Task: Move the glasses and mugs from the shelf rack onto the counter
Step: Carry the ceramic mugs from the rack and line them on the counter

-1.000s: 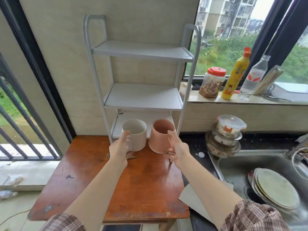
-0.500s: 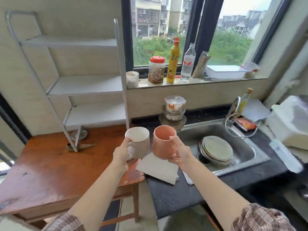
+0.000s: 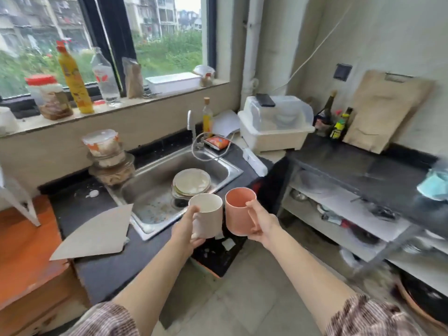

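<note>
Now we hold two mugs out in front of us, upright and side by side, in the air over the floor just off the front corner of the bench (image 3: 101, 270). Our left hand (image 3: 186, 229) grips the white mug (image 3: 208, 218), its fingers (image 3: 193, 211) curled round the side with the thumb up near the rim. Our right hand (image 3: 263, 224) grips the pink mug (image 3: 238, 209) in the same way. The mugs are very close; we cannot tell whether they touch. Both look empty.

We judge them stiff, smooth and light enough for one hand each, but likely to chip if they knock together or land hard. Any handles are hidden by our hands, so a full wrap round the body seems the sure hold.

Beyond the mugs lies the sink (image 3: 157, 170) with stacked plates (image 3: 191, 181) inside, a poor place to set anything down. Left of it, a card sheet (image 3: 97, 231) covers much of the bench and hangs over its front edge. To the right runs a side bench (image 3: 351, 166), dark and mostly bare in the middle, with a cutting board (image 3: 385, 110) leaning at its back and a teal cloth (image 3: 434, 187) at its near end. One leg of the rack (image 3: 21, 202) shows at the far left, well apart from the mugs.

The side bench looks like the widest open room; we would set the mugs well back from its front edge
</note>
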